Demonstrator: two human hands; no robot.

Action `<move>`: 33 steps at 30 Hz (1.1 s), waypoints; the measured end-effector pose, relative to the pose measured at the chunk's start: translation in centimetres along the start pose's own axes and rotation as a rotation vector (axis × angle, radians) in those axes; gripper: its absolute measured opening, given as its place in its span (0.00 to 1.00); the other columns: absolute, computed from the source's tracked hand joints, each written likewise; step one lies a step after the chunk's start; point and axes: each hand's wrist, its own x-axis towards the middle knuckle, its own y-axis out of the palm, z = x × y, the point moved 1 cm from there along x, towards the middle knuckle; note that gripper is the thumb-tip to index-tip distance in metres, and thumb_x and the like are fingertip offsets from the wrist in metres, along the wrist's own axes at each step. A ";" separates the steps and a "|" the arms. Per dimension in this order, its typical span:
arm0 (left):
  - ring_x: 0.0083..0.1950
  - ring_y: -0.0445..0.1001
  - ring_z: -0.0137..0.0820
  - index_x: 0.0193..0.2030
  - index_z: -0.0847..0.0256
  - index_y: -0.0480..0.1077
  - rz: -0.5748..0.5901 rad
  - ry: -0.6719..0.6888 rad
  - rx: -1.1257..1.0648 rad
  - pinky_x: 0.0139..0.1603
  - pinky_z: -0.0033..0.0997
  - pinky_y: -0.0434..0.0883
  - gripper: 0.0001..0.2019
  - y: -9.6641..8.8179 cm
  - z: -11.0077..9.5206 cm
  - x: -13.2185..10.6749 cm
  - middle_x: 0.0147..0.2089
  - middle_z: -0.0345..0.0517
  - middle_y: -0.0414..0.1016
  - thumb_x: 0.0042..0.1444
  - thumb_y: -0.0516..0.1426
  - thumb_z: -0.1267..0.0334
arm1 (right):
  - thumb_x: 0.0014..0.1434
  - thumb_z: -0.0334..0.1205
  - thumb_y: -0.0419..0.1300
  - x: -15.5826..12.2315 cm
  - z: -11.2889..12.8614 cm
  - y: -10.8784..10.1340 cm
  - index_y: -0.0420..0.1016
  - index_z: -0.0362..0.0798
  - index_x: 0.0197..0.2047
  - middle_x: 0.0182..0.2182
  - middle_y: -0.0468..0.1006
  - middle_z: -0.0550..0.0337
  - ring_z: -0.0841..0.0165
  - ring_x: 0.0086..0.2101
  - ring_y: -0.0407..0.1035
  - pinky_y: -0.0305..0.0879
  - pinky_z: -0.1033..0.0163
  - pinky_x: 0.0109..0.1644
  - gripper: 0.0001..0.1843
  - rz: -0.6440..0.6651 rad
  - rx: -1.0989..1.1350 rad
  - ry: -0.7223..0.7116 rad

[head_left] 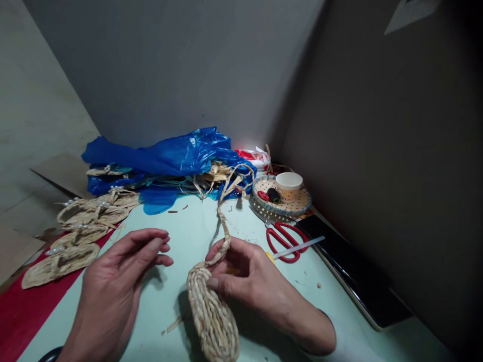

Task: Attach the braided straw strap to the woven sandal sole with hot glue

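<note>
A small woven straw sole [213,317], made of braided cord coiled into a long oval, hangs upright over the front of the table. My right hand [241,266] grips its upper end between thumb and fingers. From there a loose straw braid [223,216] runs up past my fingers and loops at the back beside the straw bundle. My left hand [128,271] is held up to the left of the sole, apart from it, with curved fingers and nothing in them.
Finished straw sandals [64,259] with beads lie left on red cloth [22,327]. A blue plastic bag [162,156] with straw lies behind. At right are red-handled scissors [281,241], a glue-stick-like white rod [298,247], a basket [260,183] with a cup [289,182], and a black tablet [354,271].
</note>
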 end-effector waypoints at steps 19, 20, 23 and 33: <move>0.15 0.55 0.23 0.16 0.56 0.60 0.383 -0.078 0.189 0.18 0.24 0.55 0.27 0.4 2.9 0.1 0.10 0.30 0.57 0.52 0.64 0.42 | 0.47 0.45 0.79 -0.1 0.1 -0.2 0.74 0.46 0.40 0.27 0.74 0.67 0.73 0.29 0.64 0.58 0.66 0.37 0.23 -0.083 0.085 -0.033; 0.17 0.61 0.25 0.15 0.57 0.63 0.388 -0.075 0.190 0.20 0.24 0.60 0.25 0.6 2.7 0.3 0.12 0.33 0.62 0.51 0.65 0.45 | 0.47 0.45 0.79 0.0 0.0 -0.2 0.74 0.47 0.39 0.26 0.74 0.67 0.73 0.29 0.64 0.58 0.65 0.37 0.22 -0.089 0.077 -0.036; 0.29 0.75 0.31 0.21 0.57 0.75 0.396 -0.071 0.170 0.33 0.25 0.71 0.15 0.9 2.2 0.5 0.23 0.40 0.78 0.51 0.67 0.50 | 0.47 0.43 0.78 0.1 0.0 0.0 0.75 0.47 0.39 0.27 0.75 0.66 0.70 0.31 0.66 0.61 0.64 0.38 0.21 -0.088 0.047 -0.043; 0.50 0.80 0.41 0.43 0.49 0.73 0.496 -0.108 0.005 0.51 0.36 0.74 0.12 0.8 1.2 -1.9 0.47 0.42 0.83 0.61 0.59 0.46 | 0.49 0.38 0.77 -0.2 0.0 0.4 0.76 0.47 0.40 0.32 0.76 0.65 0.68 0.34 0.68 0.64 0.63 0.42 0.18 -0.094 -0.039 -0.071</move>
